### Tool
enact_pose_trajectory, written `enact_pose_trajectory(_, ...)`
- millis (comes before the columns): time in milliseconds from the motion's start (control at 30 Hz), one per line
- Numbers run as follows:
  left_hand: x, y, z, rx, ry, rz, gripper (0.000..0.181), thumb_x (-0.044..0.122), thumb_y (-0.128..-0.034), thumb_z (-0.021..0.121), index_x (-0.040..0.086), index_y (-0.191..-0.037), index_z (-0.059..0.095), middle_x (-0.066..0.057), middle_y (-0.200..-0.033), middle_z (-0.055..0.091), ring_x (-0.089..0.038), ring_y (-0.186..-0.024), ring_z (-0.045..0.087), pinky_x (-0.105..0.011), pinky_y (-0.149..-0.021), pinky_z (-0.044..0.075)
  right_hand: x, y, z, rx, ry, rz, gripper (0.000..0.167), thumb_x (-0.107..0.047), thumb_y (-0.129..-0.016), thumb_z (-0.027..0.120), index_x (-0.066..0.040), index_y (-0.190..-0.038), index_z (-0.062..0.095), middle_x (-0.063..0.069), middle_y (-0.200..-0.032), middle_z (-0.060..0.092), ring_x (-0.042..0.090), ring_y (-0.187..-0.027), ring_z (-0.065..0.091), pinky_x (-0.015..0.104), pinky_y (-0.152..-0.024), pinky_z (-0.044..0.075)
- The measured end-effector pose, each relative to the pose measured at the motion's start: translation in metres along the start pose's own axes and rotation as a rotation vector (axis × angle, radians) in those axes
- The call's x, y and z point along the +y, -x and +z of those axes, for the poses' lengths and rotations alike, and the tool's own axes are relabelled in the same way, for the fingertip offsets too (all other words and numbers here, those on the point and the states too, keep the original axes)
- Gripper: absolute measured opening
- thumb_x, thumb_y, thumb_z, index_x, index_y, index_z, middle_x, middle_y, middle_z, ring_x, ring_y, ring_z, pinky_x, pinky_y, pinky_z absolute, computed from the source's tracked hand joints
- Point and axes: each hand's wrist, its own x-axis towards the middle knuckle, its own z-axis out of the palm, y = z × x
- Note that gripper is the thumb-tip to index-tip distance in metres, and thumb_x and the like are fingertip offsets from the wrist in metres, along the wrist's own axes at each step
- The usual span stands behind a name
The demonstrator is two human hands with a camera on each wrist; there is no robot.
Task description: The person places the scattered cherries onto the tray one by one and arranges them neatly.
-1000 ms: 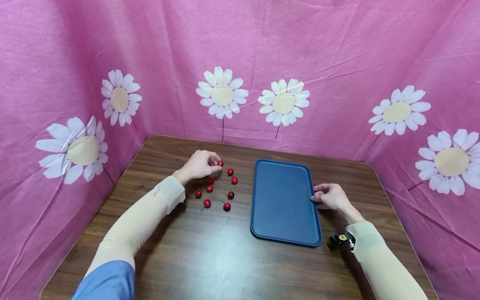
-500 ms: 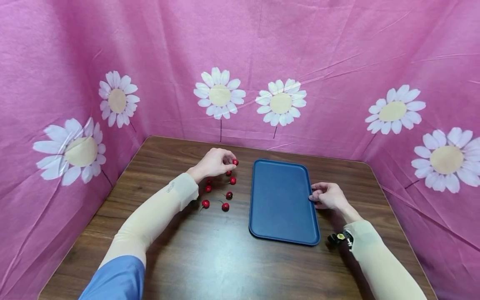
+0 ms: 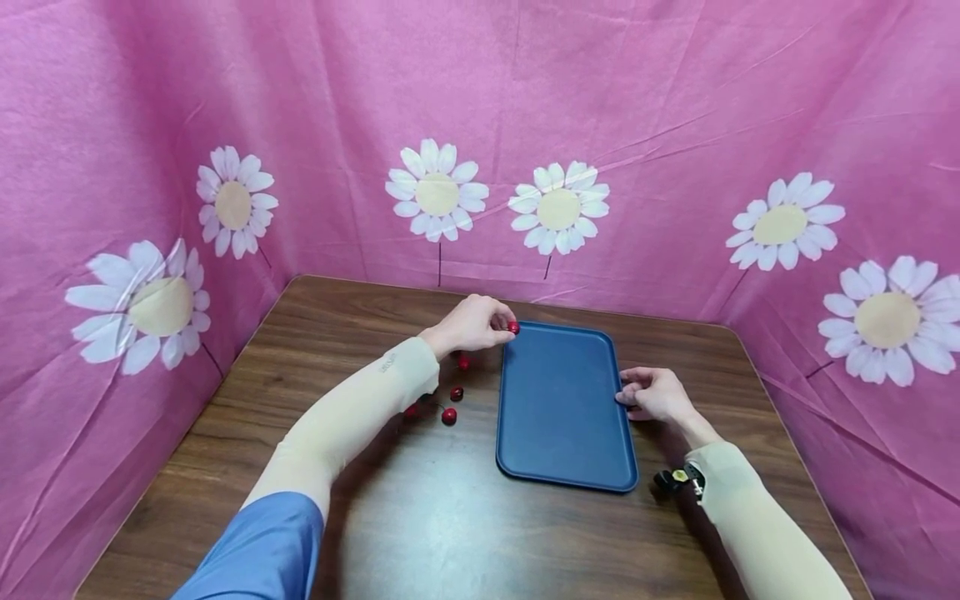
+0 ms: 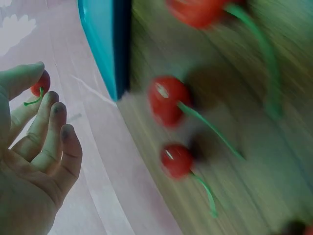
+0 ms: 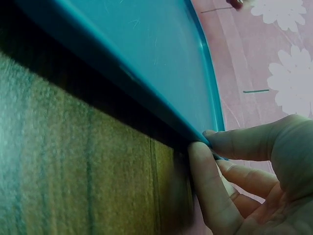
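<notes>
Showing dark blue on the tray (image 3: pixel 564 408), red on cherries (image 3: pixel 448 416) left of it, streaky brown on the table (image 3: pixel 408 517) beneath it, white-and-yellow daisies (image 3: pixel 558 208) on pink cloth (image 3: pixel 645 92) behind it.

- We see a brown wood-grain table (image 3: pixel 420 525).
- Right of its middle, we see a blue rectangular tray (image 3: pixel 566 408) lying lengthwise from near to far.
- Left of that, we see loose red cherries (image 3: pixel 448 416) with green stems.

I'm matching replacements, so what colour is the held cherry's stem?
The stem is green, clearest in the left wrist view.
</notes>
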Motion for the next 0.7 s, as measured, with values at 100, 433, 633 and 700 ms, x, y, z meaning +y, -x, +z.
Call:
enact_pose_trajectory(100,0.01,-0.011,0.006,-0.011,0.002,0.021,0.027,0.03,-0.1035,0.082,0.013,-0.123,0.084,-0.003,-0.11,0.086,-0.016,-0.104,0.079,-0.037,-0.101,0.064,0.0,0.0,0.0,-0.001,0.002,0.007,0.057,0.004,-0.102,0.073,0.018,-0.153,0.052,-0.005,-0.087,0.074,0.002,-0.079,0.071,0.032,-0.071,0.069)
enact_pose_trajectory(433,0.034,-0.041,0.034,-0.063,-0.047,0.059,0.023,0.034,-0.1027,0.081,0.019,-0.12,0.085,0.001,-0.112,0.085,-0.015,-0.106,0.076,-0.034,-0.1,0.061,0.002,0.0,0.002,0.003,0.005,-0.008,0.056,0.005,-0.101,0.071,0.019,-0.152,0.053,-0.006,-0.085,0.074,0.003,-0.081,0.072,0.033,-0.071,0.07)
enact_pose_trajectory(633,0.044,-0.057,0.049,-0.102,-0.113,0.095,0.024,0.037,-0.1047,0.079,0.02,-0.121,0.085,0.001,-0.115,0.085,-0.014,-0.107,0.077,-0.033,-0.1,0.062,0.004,-0.002,0.001,0.002,0.008,-0.013,0.055,0.006,-0.102,0.069,0.021,-0.152,0.052,-0.005,-0.085,0.074,0.005,-0.082,0.073,0.034,-0.071,0.07)
enact_pose_trajectory(700,0.047,-0.063,0.055,-0.114,-0.129,0.097,0.025,0.038,-0.1049,0.079,0.02,-0.122,0.085,0.002,-0.116,0.086,-0.013,-0.107,0.078,-0.032,-0.1,0.062,0.003,-0.002,0.001,0.001,0.011,-0.013,0.054,0.006,-0.102,0.069,0.021,-0.151,0.051,-0.004,-0.085,0.074,0.005,-0.082,0.073,0.034,-0.071,0.07)
